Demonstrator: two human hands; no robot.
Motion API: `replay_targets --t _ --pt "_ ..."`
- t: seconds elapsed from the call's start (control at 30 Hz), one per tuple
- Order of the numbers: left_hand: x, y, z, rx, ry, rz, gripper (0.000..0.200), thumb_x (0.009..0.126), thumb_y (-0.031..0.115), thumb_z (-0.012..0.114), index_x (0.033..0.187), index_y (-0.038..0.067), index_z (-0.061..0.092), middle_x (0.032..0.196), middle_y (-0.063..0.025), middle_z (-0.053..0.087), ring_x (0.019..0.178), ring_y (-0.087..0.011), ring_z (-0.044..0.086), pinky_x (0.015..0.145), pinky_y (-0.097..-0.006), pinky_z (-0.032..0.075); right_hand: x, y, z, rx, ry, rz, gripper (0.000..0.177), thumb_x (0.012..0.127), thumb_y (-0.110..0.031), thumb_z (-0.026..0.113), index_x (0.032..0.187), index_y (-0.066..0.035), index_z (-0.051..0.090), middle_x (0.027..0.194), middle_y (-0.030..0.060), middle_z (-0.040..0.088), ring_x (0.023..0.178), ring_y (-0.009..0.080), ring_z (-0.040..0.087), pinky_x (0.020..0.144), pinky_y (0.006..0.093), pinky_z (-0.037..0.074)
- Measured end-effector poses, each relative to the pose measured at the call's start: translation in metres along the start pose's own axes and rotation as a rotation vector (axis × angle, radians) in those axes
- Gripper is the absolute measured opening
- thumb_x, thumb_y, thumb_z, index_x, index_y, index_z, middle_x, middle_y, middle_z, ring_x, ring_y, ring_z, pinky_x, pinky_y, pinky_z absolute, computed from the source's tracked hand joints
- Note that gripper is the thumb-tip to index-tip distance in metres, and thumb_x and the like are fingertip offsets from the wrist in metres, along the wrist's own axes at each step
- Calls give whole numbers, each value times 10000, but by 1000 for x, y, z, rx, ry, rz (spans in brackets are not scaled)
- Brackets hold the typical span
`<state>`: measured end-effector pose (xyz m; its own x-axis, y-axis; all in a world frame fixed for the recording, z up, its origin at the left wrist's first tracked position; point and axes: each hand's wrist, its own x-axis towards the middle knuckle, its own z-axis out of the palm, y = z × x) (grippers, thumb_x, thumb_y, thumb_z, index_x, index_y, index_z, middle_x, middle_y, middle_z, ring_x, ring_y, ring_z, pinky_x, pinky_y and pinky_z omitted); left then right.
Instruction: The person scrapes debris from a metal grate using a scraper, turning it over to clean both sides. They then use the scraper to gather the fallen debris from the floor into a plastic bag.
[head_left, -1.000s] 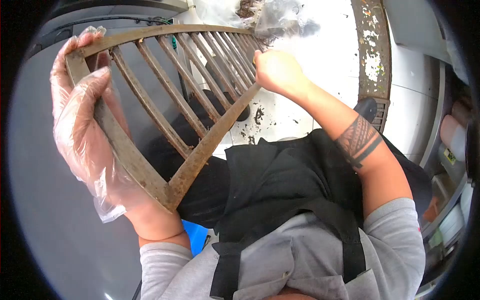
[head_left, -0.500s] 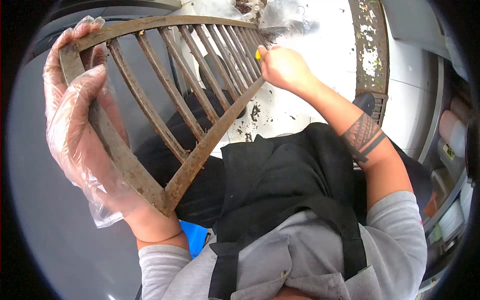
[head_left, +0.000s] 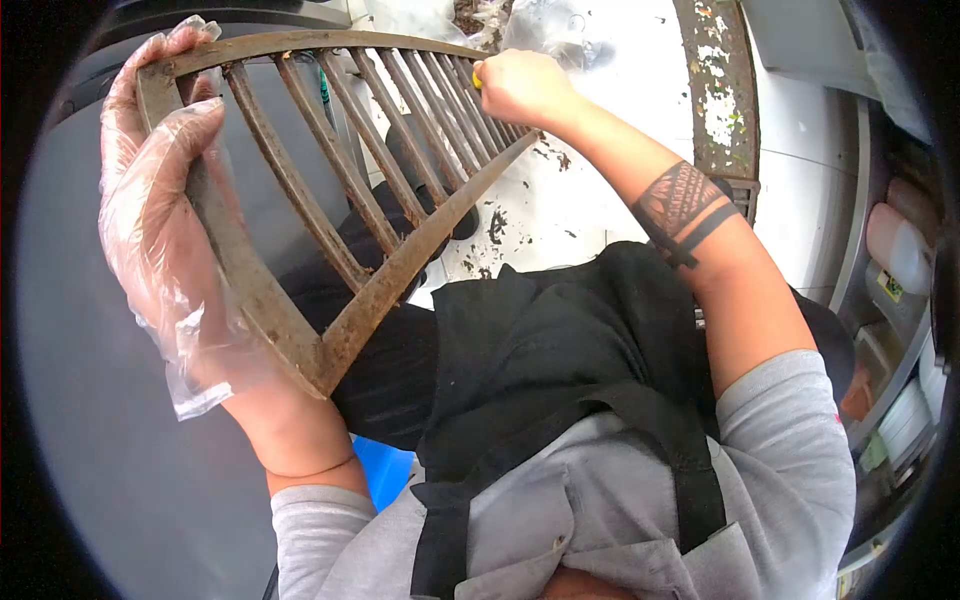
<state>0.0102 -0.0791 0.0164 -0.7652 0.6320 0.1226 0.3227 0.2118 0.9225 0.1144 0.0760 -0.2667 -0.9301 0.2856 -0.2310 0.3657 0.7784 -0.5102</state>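
Observation:
A dirty metal drain grate (head_left: 385, 258) with several slanted bars is held tilted above my lap, its far end near the floor. My left hand (head_left: 165, 190), in a clear plastic glove, is wrapped round the grate's near left end. My bare right hand (head_left: 530, 88) is closed in a fist at the far part of the grate, over the bars. A bit of something yellow (head_left: 477, 78) pokes out of that fist; the rest of it is hidden by my fingers. Brown grime clings to the bars and frame.
Dark scraps of dirt (head_left: 497, 228) lie on the white tiled floor (head_left: 640, 110). Clear plastic bags (head_left: 550, 35) sit beyond the grate. A debris-filled floor drain channel (head_left: 722, 100) runs at the right. Shelves with containers (head_left: 897, 245) stand at the far right, and a grey surface (head_left: 90, 330) at the left.
My right hand has moved left and up over the grate, with the yellow thing still in it. The near corner of the grate sits slightly higher in view. My left hand keeps its hold.

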Motion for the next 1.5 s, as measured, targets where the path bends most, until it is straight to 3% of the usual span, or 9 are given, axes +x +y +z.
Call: replay_targets --t 0.17,0.23,0.63,0.8,1.0,1.1,1.3,1.37,1.5 --pt "-5 1 -4 71 -1 50 487 883 -19 575 1368 -48 532 1338 -152 614 1308 -226 549 1214 -369 307 -46 24 -11 44 -28 135 320 808 -182 593 1046 -112 794 987 180 755 961 341 732 840 458 585" --pt "-2 -1 -4 37 -39 26 541 884 53 568 1410 -49 490 1402 -194 560 1429 -260 450 1279 -411 214 -57 45 -10 147 14 138 345 819 -174 586 1088 -127 797 973 188 753 937 362 731 826 469 586" --pt "1 8 20 -115 39 -23 491 927 -27 549 1408 -68 465 1410 -262 567 1344 -316 532 1202 -442 368 23 33 -26 -7 51 53 219 778 -159 617 886 -32 760 904 216 738 882 389 729 786 506 585" --pt "9 3 17 -153 8 -17 456 1110 232 428 1451 -69 451 1445 -246 554 1401 -322 491 1222 -443 345 55 64 26 -4 18 106 220 773 -151 640 913 -32 761 939 203 748 954 352 738 836 484 585" --pt "13 16 33 -288 198 -145 442 1126 296 422 1397 -32 545 1377 -206 624 1289 -267 581 1132 -383 429 7 44 -78 462 285 111 315 857 -260 700 1101 -81 788 866 144 762 816 270 737 733 392 571" --pt "12 18 38 -297 193 -134 397 1109 296 492 1352 3 606 1301 -147 674 1127 -217 655 987 -339 525 -39 -9 -128 1136 123 44 298 944 -309 706 1140 -101 792 766 -17 704 597 17 526 546 208 428" --pt "8 19 26 -176 132 -266 383 1080 366 545 1310 77 648 1219 -40 704 934 -129 627 813 -263 507 -78 -84 -137 1348 53 2 339 1025 -247 616 1256 -13 692 752 9 655 517 29 465 438 202 323" --pt "9 13 19 -145 107 -239 381 1076 379 548 1305 92 652 1207 -17 706 897 -114 607 791 -247 489 -83 -94 -129 1789 140 145 345 1032 -252 600 1264 -14 689 783 7 658 512 32 454 443 197 319" --pt "5 18 10 1 89 -234 415 1022 411 601 1258 71 638 1141 -56 681 1038 -187 594 961 -332 453 -88 -92 -126 1252 257 187 301 1018 -254 616 1229 -76 736 817 -4 667 585 50 493 527 215 396"
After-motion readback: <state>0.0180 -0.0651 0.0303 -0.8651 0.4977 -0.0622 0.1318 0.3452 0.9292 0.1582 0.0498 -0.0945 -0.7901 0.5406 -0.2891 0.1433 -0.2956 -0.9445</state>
